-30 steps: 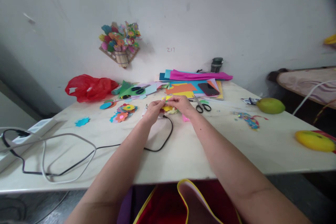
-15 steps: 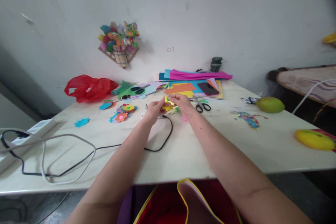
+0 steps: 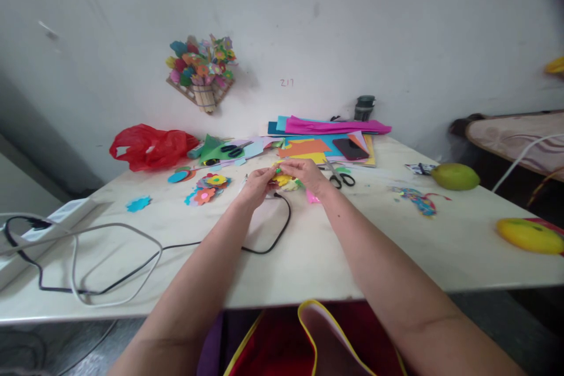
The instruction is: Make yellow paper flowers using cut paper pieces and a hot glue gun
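Near the middle of the table my left hand [image 3: 258, 184] and my right hand [image 3: 307, 174] meet, fingers pinched around a small yellow paper flower [image 3: 282, 178]. A tiny green spot shows on it between the fingertips; my fingers hide much of its shape. Pale and green paper pieces lie just under the hands. A pink piece [image 3: 312, 196] lies beneath my right wrist. Right of that wrist are black-handled scissors [image 3: 342, 180]. Left of my left hand sits a pile of layered paper flowers [image 3: 205, 191], with a blue paper flower [image 3: 138, 204] farther left.
A black cable [image 3: 282, 230] curls in front of the hands toward a white power strip [image 3: 66, 214]. Behind lie coloured paper sheets [image 3: 304, 148], a phone [image 3: 350, 149], more scissors [image 3: 235, 150] and a red plastic bag [image 3: 150, 150]. A green fruit [image 3: 455, 177] and yellow fruit [image 3: 530, 235] stand right.
My right fingertips have come down and closer to my left fingers over the yellow paper flower. A green spot now shows there. The view has shifted very slightly.
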`<state>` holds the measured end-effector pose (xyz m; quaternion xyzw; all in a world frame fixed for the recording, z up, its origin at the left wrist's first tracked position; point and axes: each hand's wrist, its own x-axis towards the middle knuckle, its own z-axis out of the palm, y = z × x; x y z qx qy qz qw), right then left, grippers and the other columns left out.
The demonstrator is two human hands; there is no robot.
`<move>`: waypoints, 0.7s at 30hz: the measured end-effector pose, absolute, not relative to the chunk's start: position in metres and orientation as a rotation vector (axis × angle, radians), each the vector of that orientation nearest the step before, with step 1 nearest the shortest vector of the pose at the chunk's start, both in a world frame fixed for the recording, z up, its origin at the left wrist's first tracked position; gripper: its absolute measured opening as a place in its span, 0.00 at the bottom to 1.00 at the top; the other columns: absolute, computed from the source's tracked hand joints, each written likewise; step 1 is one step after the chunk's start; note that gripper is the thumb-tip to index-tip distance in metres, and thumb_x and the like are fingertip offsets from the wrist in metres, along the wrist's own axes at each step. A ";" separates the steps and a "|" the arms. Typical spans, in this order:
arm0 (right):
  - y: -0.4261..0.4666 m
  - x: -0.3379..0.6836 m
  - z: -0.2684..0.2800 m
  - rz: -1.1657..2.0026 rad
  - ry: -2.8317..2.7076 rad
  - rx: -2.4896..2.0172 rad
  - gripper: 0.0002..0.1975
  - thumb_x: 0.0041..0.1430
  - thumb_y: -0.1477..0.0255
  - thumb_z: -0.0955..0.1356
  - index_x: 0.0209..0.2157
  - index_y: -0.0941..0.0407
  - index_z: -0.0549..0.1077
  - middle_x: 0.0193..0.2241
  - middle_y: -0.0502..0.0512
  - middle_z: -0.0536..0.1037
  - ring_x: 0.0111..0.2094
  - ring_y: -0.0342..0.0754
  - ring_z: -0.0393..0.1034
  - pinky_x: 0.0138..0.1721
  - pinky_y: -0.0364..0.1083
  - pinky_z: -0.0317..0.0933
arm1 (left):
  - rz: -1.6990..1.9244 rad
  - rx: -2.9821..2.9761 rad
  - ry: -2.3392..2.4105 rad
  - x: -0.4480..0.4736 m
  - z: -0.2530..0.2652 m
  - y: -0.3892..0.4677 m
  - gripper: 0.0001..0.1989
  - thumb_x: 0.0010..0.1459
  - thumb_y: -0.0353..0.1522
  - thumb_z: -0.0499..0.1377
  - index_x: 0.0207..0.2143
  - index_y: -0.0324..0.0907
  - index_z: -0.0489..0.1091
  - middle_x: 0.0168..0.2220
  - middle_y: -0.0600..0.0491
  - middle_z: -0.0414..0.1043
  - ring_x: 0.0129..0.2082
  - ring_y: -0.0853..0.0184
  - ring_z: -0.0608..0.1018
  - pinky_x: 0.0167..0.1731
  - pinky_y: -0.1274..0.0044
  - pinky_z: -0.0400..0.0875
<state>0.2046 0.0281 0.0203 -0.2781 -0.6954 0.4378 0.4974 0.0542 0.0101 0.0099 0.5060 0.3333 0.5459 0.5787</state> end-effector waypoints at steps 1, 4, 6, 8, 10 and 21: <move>0.029 0.204 0.019 1.044 -1.695 -0.679 0.14 0.46 0.64 0.68 0.33 0.58 0.77 0.33 0.55 0.77 0.36 0.47 0.69 0.38 0.45 0.61 | 1.271 1.195 0.784 0.054 0.010 0.010 0.19 0.41 0.41 0.64 0.28 0.33 0.72 0.25 0.51 0.70 0.23 0.74 0.71 0.21 0.82 0.65; 0.034 0.201 0.015 1.003 -1.660 -0.699 0.12 0.44 0.65 0.69 0.29 0.58 0.77 0.31 0.55 0.77 0.35 0.47 0.69 0.38 0.46 0.62 | 1.267 1.196 0.808 0.055 0.011 0.009 0.19 0.43 0.43 0.63 0.28 0.33 0.71 0.25 0.51 0.70 0.23 0.74 0.70 0.21 0.82 0.64; 0.036 0.199 0.012 1.017 -1.622 -0.689 0.11 0.43 0.66 0.70 0.28 0.58 0.76 0.31 0.54 0.77 0.34 0.47 0.70 0.37 0.46 0.62 | 1.263 1.195 0.814 0.056 0.011 0.009 0.20 0.44 0.43 0.62 0.28 0.34 0.71 0.25 0.50 0.70 0.23 0.74 0.70 0.21 0.81 0.64; 0.037 0.198 0.011 1.028 -1.615 -0.668 0.09 0.42 0.67 0.70 0.27 0.58 0.75 0.30 0.54 0.76 0.33 0.46 0.70 0.37 0.46 0.62 | 1.253 1.206 0.817 0.056 0.011 0.009 0.20 0.43 0.43 0.62 0.28 0.34 0.71 0.25 0.51 0.70 0.23 0.74 0.70 0.21 0.82 0.64; 0.037 0.197 0.012 1.011 -1.638 -0.654 0.07 0.43 0.69 0.69 0.25 0.58 0.74 0.31 0.53 0.76 0.34 0.46 0.69 0.38 0.45 0.62 | 1.245 1.217 0.814 0.056 0.010 0.009 0.19 0.42 0.43 0.63 0.28 0.33 0.71 0.25 0.51 0.69 0.23 0.74 0.70 0.21 0.82 0.64; 0.029 0.199 0.019 0.967 -1.745 -0.651 0.08 0.47 0.68 0.66 0.22 0.58 0.69 0.34 0.54 0.74 0.31 0.42 0.66 0.31 0.41 0.59 | 1.301 1.180 0.799 0.055 0.007 0.012 0.18 0.40 0.41 0.64 0.25 0.34 0.68 0.22 0.54 0.67 0.21 0.75 0.70 0.20 0.82 0.63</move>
